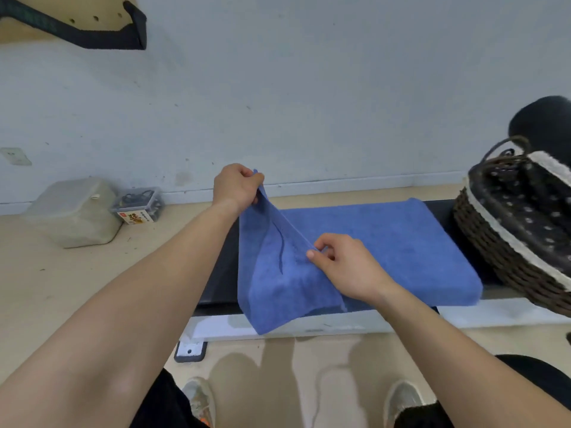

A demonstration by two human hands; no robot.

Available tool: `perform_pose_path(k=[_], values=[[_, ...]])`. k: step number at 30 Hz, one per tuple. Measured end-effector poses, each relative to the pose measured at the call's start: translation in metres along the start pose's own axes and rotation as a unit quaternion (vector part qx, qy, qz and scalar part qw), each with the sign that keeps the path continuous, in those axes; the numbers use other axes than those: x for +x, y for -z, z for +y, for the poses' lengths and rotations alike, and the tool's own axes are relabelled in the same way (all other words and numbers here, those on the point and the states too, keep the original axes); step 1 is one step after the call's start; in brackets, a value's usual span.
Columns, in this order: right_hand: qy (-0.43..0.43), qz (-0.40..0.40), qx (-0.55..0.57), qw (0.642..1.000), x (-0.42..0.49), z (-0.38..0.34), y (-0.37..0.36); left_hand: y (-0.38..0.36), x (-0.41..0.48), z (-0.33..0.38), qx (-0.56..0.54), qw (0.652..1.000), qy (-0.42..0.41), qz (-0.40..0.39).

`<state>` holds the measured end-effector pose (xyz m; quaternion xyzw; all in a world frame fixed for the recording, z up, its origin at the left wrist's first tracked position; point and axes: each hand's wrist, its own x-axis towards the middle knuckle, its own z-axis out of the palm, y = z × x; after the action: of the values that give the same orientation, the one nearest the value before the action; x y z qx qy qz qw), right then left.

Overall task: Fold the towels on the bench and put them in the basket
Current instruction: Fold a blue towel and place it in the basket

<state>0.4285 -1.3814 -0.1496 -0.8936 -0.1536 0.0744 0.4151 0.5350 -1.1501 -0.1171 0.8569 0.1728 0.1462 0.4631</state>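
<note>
One blue towel [386,242] lies along the tabletop [221,273], its left end lifted. The left hand [236,186] pinches the raised corner at 12 o'clock and the right hand [343,267] pinches the same edge nearer (fingers curled on cloth). One basket [494,257] sits at 3 o'clock, with bare tabletop at 9.

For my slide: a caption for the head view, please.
Left hand and right hand pinch a blue towel on the bench beside a wicker basket.
</note>
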Motion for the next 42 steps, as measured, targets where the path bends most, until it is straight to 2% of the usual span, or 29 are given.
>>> perform_pose_path(k=[6,10,13,18,22,26,28,30,32,37,42], values=[[-0.062,0.137,-0.016,0.989,-0.027,0.062,0.081,-0.082,-0.022,0.074,-0.017,0.997,-0.041,-0.069],[-0.138,0.187,-0.045,0.972,-0.038,0.096,0.119,-0.139,-0.028,0.116,-0.029,0.992,-0.073,-0.101],[-0.189,0.201,-0.096,0.956,-0.042,0.116,0.134,-0.179,-0.032,0.141,-0.031,0.987,-0.091,-0.127],[-0.245,0.173,-0.216,0.929,-0.047,0.138,0.136,-0.243,-0.04,0.155,-0.02,0.978,-0.101,-0.184],[-0.244,0.162,-0.307,0.905,-0.037,0.135,0.125,-0.285,-0.037,0.132,0.065,0.953,-0.111,-0.273],[-0.197,0.176,-0.372,0.89,-0.02,0.136,0.107,-0.294,-0.022,0.107,0.175,0.942,-0.143,-0.249],[-0.177,0.189,-0.383,0.887,-0.012,0.139,0.105,-0.297,-0.014,0.098,0.235,0.919,-0.127,-0.291],[-0.165,0.184,-0.377,0.893,-0.006,0.14,0.107,-0.301,-0.008,0.092,0.256,0.895,-0.097,-0.351],[-0.169,0.164,-0.355,0.905,0.0,0.141,0.108,-0.303,-0.006,0.091,0.215,0.899,-0.092,-0.37],[-0.185,0.158,-0.298,0.923,0.016,0.14,0.109,-0.287,-0.014,0.097,0.071,0.936,-0.126,-0.32],[-0.147,0.204,-0.176,0.952,0.022,0.135,0.119,-0.231,-0.046,0.098,0.007,0.929,-0.209,-0.306]])
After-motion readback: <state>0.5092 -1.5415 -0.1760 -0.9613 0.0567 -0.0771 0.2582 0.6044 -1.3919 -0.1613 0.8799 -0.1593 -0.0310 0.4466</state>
